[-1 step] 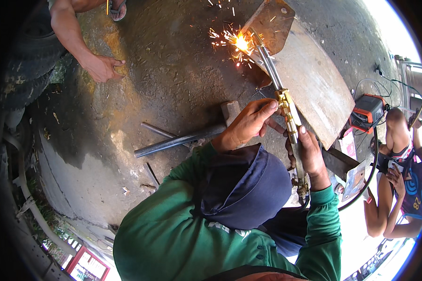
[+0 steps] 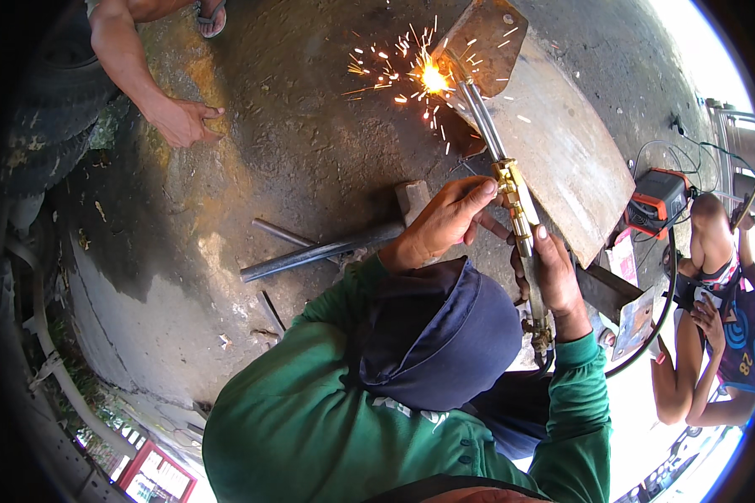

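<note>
The cutting torch [image 2: 512, 197] has a shiny brass body and two smooth, bright steel tubes. The steel plate [image 2: 562, 159] under it is dull and grey-brown, and the shovel blade [image 2: 486, 42] at its tip is rough with rust. The pipe [image 2: 319, 251] on the ground is dark, matt metal. The concrete ground [image 2: 252, 151] looks rough and stained. Green knit cloth covers the sleeves [image 2: 310, 394], and the hood [image 2: 436, 335] is matt navy fabric. The orange welding machine [image 2: 658, 197] has a smooth plastic-looking case.
</note>
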A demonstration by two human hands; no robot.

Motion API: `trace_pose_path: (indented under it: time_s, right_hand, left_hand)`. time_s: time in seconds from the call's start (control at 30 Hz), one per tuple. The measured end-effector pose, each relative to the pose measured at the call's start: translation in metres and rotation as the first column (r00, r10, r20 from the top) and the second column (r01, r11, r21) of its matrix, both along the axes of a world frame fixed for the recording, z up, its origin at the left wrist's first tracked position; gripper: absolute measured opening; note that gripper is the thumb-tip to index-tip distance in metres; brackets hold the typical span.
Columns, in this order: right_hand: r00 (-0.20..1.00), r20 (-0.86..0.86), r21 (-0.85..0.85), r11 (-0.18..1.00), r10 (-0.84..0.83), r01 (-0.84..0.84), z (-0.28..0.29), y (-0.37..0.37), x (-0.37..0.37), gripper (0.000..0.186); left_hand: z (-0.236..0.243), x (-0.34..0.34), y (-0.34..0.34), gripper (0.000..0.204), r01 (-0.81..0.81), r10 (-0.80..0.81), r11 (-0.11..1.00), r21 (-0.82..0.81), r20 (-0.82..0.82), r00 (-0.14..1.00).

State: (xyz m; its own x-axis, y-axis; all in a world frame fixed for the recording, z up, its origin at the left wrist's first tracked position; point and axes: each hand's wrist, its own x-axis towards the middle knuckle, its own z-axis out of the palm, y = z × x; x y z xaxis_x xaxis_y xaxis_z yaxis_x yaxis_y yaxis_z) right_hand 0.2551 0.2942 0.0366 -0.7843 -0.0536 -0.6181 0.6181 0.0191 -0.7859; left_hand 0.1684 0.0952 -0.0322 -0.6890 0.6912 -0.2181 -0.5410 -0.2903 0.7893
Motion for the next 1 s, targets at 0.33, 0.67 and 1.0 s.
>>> trace_pose_path:
  time_s: [0.33, 0.67, 1.0]
  right_hand:
    - [1.0, 0.001, -0.006, 1.0, -0.007, 0.007, 0.0055, -0.0029, -0.0039, 0.067]
    - [1.0, -0.011, 0.047, 0.999, 0.006, -0.006, 0.0056, -0.0046, -0.0034, 0.065]
    - [1.0, -0.006, 0.042, 0.999, 0.011, -0.011, 0.0069, -0.0035, -0.0016, 0.068]
  left_hand:
    - [-0.0023, -0.0029, 0.0004, 0.053, 0.006, -0.006, 1.0, 0.003, -0.018, 1.0]
    - [-0.0038, -0.0023, 0.0003, 0.052, 0.0, 0.0, 1.0, 0.013, -0.009, 1.0]
    - [-0.0053, -0.0013, 0.0003, 0.048, 0.006, -0.006, 1.0, 0.019, -0.001, 1.0]
